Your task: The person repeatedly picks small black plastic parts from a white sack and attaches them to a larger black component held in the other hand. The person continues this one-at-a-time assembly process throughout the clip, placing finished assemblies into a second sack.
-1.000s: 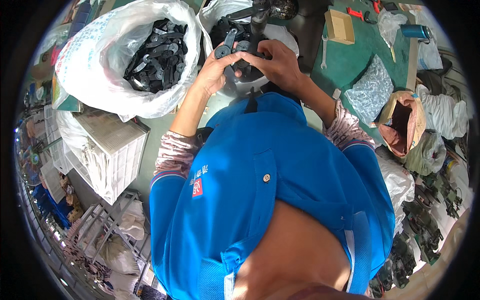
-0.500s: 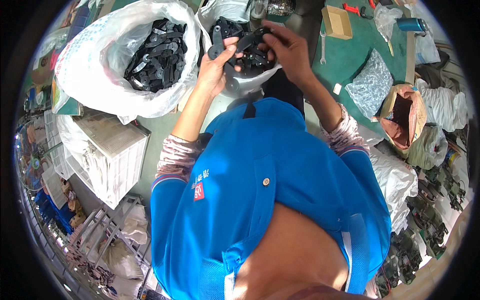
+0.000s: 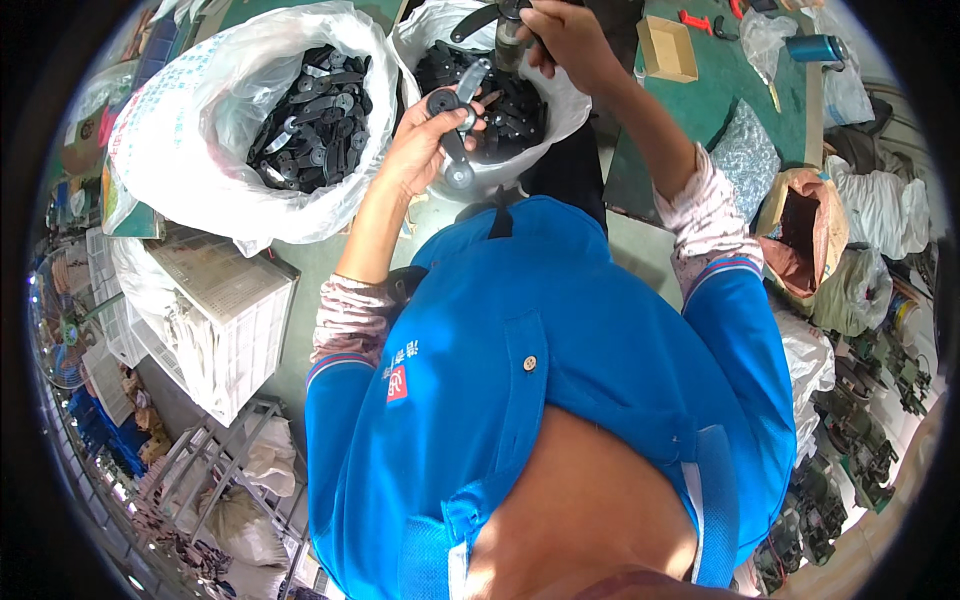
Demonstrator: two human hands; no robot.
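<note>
My left hand (image 3: 420,148) is closed around several black plastic lever-like parts (image 3: 458,170) with round ends. They fan out from the fingers, and one catches the light. My right hand (image 3: 572,42) is farther off, its fingers pinched at one end of another dark lever-like part (image 3: 476,22), which points left. That part is at the top of a grey upright post (image 3: 508,48); whether it touches the post I cannot tell. Beneath both hands, a white plastic bag (image 3: 570,105) stands with its mouth spread, full of similar black parts (image 3: 515,110).
Left of it is a larger white bag (image 3: 170,130) of black parts. On the green table (image 3: 650,150) at right lie a cardboard box (image 3: 668,50), bubble wrap (image 3: 748,160) and a blue can (image 3: 815,48). An open brown sack (image 3: 775,255) stands beside it; a white crate (image 3: 240,340) is lower left.
My right hand has moved away and slightly right with a dark part, apart from my left hand. The left hand has come slightly nearer, still holding its parts.
</note>
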